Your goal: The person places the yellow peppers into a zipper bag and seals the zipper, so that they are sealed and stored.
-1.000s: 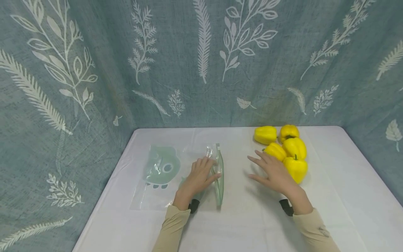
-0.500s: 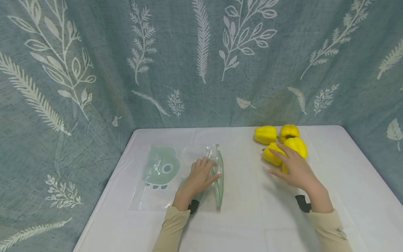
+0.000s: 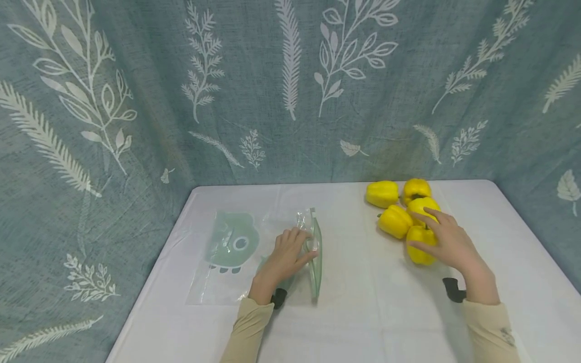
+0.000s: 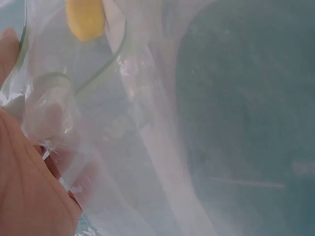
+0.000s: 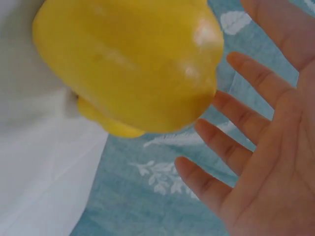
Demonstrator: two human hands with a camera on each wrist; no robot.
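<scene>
A clear zip bag (image 3: 218, 287) with a green cartoon print lies flat on the table. My left hand (image 3: 283, 254) grips it near its green zip edge (image 3: 317, 267), thumb at the mouth and plastic bunched beside the fingers. In the left wrist view, fingers of that hand (image 4: 29, 182) show dimly through the plastic. At the right, my right hand (image 3: 451, 242) hovers over the nearest yellow bell pepper (image 3: 418, 249), its fingers spread and its palm towards the pepper. The right wrist view shows this bell pepper (image 5: 133, 64) close to the fingertips, with nothing held.
Behind the nearest pepper sit more yellow bell peppers: one to the left (image 3: 395, 222), one at the back left (image 3: 382, 194), one at the back (image 3: 416, 189). A white cloth covers the table (image 3: 345, 322). A teal leaf-print curtain (image 3: 272, 101) hangs behind it.
My right hand has moved right, from the left side of the peppers to over the nearest one. That pepper has shifted slightly left. The left hand and bag have stayed put.
</scene>
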